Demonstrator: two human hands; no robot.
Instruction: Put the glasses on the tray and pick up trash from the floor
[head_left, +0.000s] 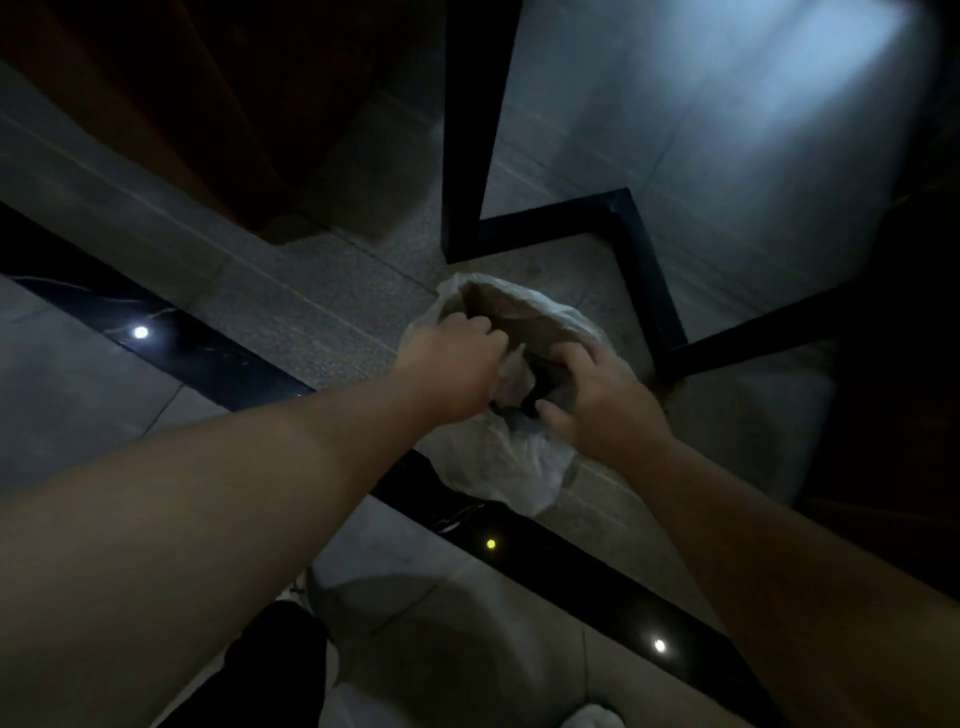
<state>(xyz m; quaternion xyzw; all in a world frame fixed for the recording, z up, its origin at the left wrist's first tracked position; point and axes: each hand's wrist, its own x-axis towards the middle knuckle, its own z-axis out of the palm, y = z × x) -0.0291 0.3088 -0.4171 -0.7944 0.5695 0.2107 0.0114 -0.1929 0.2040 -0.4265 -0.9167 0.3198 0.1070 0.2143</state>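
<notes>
A crumpled white plastic bag (519, 462) lies on the dim tiled floor in the middle of the view, its mouth gaping toward the far side. My left hand (457, 364) is closed on the bag's left rim. My right hand (592, 395) grips the right rim, with a brownish paper-like piece under its fingers. What is inside the bag is dark and hard to make out. No glasses or tray are in view.
A black metal table frame (639, 260) stands just beyond the bag, with an upright leg (472, 130). A dark wooden panel (182, 104) fills the upper left. A glossy black floor strip (571, 561) with light reflections runs diagonally under my arms.
</notes>
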